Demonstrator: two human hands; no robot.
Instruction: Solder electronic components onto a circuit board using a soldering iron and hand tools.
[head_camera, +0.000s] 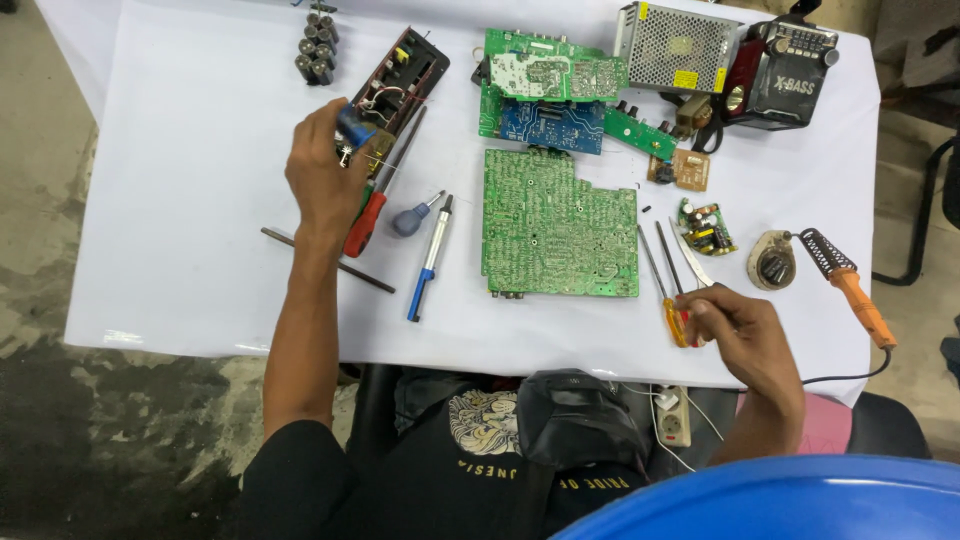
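Far left on the white bench (180, 200), at about ten o'clock: cluster of dark cylindrical cells (316, 45). Just right of it, left hand (325, 175) closed around a small blue component (354, 127) with thin leads, pinched at the fingertips, held over the near end of the black opened casing (405, 80). Below that hand: red-handled tool (365, 222), thin dark rod (330, 260), grey-knobbed driver (412, 217), blue-and-silver pen-shaped tool (430, 260).

Centre: large green circuit board (555, 225), solder side up; at twelve o'clock from it, stacked green and blue boards (545, 95).

At four o'clock from the big board: right hand (745, 335) curled shut on the orange-handled screwdriver (672, 300), beside tweezers (688, 255) and a second thin shaft. Further right: small populated board (705, 228), soldering iron (845, 280) with orange grip lying by its round stand (772, 262). At one o'clock: metal mesh power supply (675, 45) and black-and-red portable radio (785, 70).

Likely best handled thus: grip on the blue part by its body rather than its leads, leads kept straight, wires in the casing left unstrained; screwdriver tip pointed away from the bare boards, iron kept clear of the cloth and cord.
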